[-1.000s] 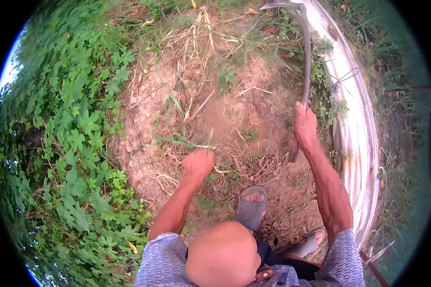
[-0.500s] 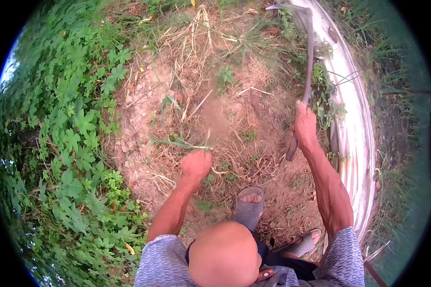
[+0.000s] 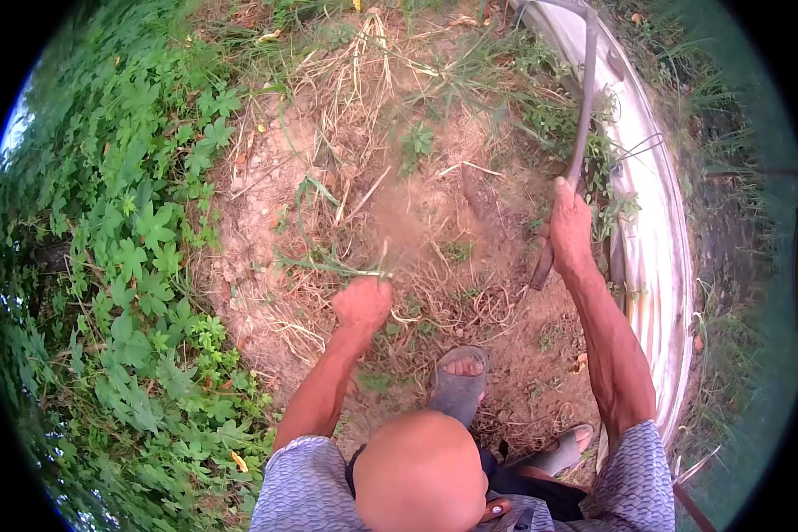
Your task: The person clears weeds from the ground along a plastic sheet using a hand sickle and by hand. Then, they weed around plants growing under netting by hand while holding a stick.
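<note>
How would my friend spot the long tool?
Find the big white strip curving down the picture's right side. Just left of it, the person's right hand grips the long tool. Unlike the leafy green plants nearby, it is bare, grey-brown and bent sharply at the top.

Undergrowth (image 3: 142, 266) lies left of the soil (image 3: 255, 222), a sheet (image 3: 656, 222) right of it, the sickle (image 3: 585, 106) near the sheet.

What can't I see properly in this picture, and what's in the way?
All in the head view:
- How the left hand grips the grass: hidden by the back of that hand.
- Part of the handle of the sickle: covered by the right hand.
- Some of the sickle's blade: cut off by the top edge.
- Details of the middle soil: blurred by a smudge.
- The shirt's lower part: cut off by the bottom edge.
</note>
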Demonstrator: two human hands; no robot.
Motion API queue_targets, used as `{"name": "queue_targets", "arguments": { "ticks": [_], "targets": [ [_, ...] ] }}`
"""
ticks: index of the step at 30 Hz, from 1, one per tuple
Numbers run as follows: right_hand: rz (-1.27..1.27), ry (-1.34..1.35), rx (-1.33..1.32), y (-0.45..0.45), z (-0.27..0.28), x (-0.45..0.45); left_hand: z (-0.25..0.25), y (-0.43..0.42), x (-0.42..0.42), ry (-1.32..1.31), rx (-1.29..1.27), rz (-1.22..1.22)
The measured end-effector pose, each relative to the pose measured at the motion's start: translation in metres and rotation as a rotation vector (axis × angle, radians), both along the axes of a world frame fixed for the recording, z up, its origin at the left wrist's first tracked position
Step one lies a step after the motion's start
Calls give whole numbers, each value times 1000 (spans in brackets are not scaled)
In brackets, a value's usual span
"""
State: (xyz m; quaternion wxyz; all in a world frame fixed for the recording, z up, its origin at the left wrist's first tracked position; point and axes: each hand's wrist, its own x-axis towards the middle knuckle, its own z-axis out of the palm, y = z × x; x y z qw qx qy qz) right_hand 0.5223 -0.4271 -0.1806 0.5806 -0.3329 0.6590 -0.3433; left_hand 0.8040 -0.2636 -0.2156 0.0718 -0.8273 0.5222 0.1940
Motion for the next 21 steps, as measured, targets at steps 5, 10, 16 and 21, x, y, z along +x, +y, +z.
{"name": "queue_targets", "arguments": {
  "ticks": [5,10,16,21],
  "targets": [
    [417,331,210,136,-27,-37,-2,0,0,11,18,12],
    [375,324,128,107,-12,-52,-7,3,-1,-13,-12,11],
    [342,224,75,58,-10,-31,-1,3,-4,2,-48,10],
    [695,579,76,163,-19,-123,-3,8,2,37,-51,7]
  ]
}}
